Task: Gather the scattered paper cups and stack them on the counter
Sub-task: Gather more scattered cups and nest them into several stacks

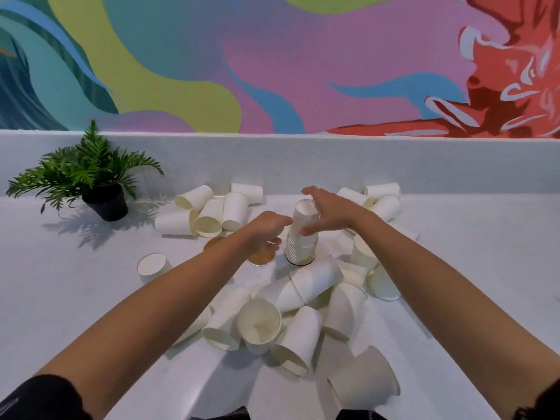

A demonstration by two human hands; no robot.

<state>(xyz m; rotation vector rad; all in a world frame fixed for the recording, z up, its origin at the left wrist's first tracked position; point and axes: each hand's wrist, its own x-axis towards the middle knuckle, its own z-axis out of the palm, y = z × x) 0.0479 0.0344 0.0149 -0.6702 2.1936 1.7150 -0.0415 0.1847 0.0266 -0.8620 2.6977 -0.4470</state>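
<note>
A stack of upside-down white paper cups [300,251] stands in the middle of the white counter [75,298]. My right hand [328,212] is shut on the top cup [304,213], thumb in front and fingers behind. My left hand [266,233] hovers at the stack's left side with its fingers apart and its thumb against the cups, holding nothing. Several loose cups lie tipped over in a near pile [303,301], a back-left cluster [209,215] and a back-right cluster [383,203]. One cup [151,265] sits alone at the left.
A small fern in a black pot [106,203] stands at the back left. A round brown disc [262,258] lies under my left hand. One large cup [363,386] lies by the front edge. A low white backsplash [303,159] and a painted wall close the far side.
</note>
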